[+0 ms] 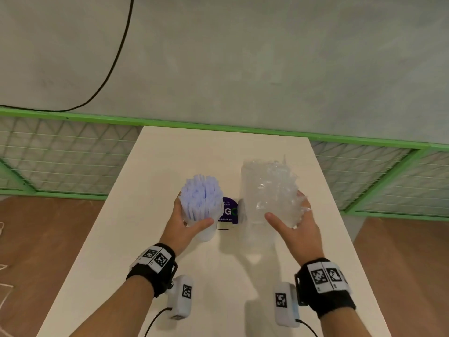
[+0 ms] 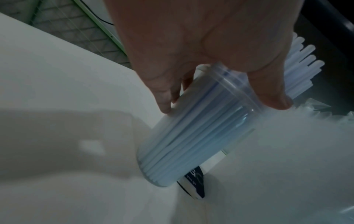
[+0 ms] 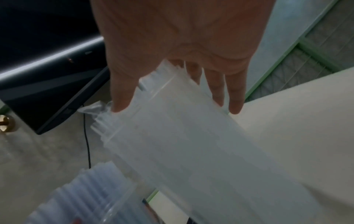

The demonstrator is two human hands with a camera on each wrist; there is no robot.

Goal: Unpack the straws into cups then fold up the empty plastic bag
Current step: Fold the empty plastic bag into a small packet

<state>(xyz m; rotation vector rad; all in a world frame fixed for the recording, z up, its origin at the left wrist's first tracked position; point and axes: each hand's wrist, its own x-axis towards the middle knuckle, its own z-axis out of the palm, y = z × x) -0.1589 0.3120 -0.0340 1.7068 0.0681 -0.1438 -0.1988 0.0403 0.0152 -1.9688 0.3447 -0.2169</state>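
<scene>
A clear cup (image 1: pixel 204 231) (image 2: pixel 191 136) packed with pale blue-white straws (image 1: pixel 201 193) (image 2: pixel 302 65) stands left of centre on the white table (image 1: pixel 218 288). My left hand (image 1: pixel 193 218) (image 2: pixel 220 106) grips the cup near its rim, thumb in front and fingers behind. To its right a tall clear plastic bag (image 1: pixel 267 190) (image 3: pixel 191 151) stands upright, crumpled at the top. My right hand (image 1: pixel 289 215) (image 3: pixel 176 107) holds the bag, thumb on the near side and fingers behind. What the bag contains I cannot tell.
A purple-labelled item (image 1: pixel 229 211) (image 2: pixel 195 188) sits between the cup and the bag. Bare table lies toward me and beyond the objects. A green wire fence (image 1: pixel 73 154) runs behind the table, and a black cable (image 1: pixel 114 59) hangs on the wall.
</scene>
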